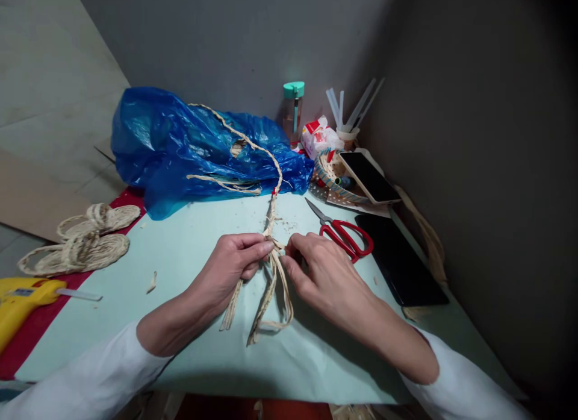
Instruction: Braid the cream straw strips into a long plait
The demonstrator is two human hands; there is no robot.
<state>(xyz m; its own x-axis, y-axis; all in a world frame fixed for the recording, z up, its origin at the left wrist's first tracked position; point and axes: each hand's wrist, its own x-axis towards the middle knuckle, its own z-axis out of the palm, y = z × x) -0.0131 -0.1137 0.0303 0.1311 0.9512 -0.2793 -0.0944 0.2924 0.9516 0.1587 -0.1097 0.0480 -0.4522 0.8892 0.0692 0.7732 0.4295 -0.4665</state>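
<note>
The desk (180, 245) carries a pale green sheet. Its near edge runs under both forearms and its right edge lies close to the wall. A blue plastic bag (180, 143) fills the far left side.

The left hand (228, 266) and right hand (327, 278) meet at the centre of the desk. The braided straw cord (279, 173) runs from the top of the bag down to the hands. The left fingers (259, 248) and the right fingers (295, 242) are closed in a pinch on its lower end, close together. The loose strands (271, 299) fan out below the pinch and lie flat on the sheet.

Bare sheet is open left of the left hand and in front of the strands. Red scissors (345, 234) lie just beyond the right hand, and a yellow glue gun (22, 299) lies at the far left.

The print on the red-and-white packet (318, 137) is too small to read.
</note>
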